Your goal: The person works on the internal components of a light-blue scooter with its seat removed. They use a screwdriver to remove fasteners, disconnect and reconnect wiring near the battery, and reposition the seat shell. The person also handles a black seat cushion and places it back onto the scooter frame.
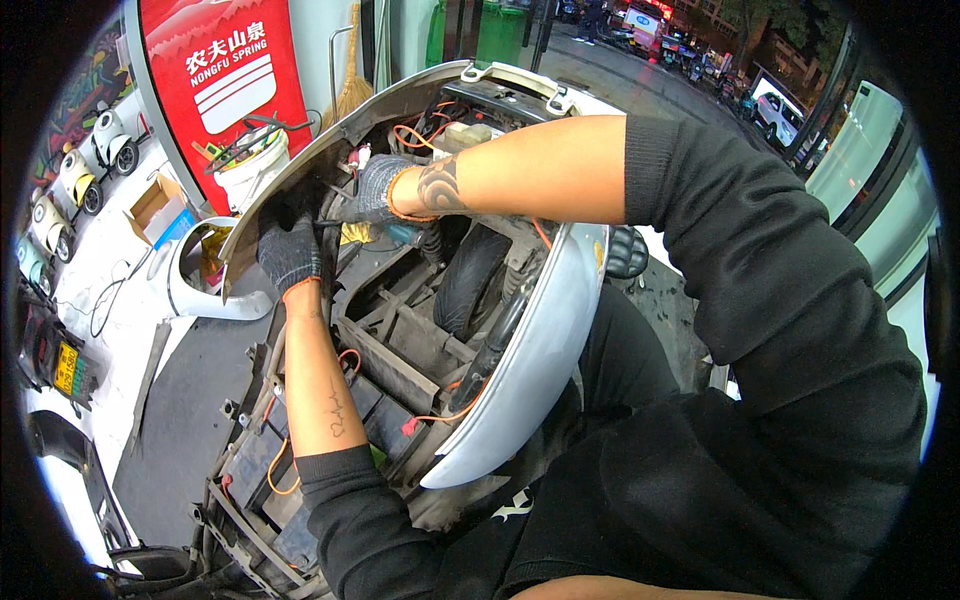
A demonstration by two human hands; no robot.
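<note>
Both my hands wear dark grey knit gloves with orange cuffs and reach into a scooter stripped of its seat. My left hand (288, 250) is at the inner side of the curved body panel (245, 240), its fingers lost in shadow. Close to it on the right, my right hand (378, 190) is closed, fingers curled; whatever it grips cannot be made out. A short dark rod (326, 223) shows between the hands. Below them lie the metal frame (385, 355), the black rear tyre (472, 282) and orange wires (462, 408). A pale side panel (530, 370) curves along the right.
Dark batteries (385, 420) sit in the lower frame. To the left, a loose white body shell (200, 285) lies near an open cardboard box (155, 210). A white bucket (252, 170) with tools stands by a red cabinet (220, 80). Several parked scooters (75, 180) line the far left.
</note>
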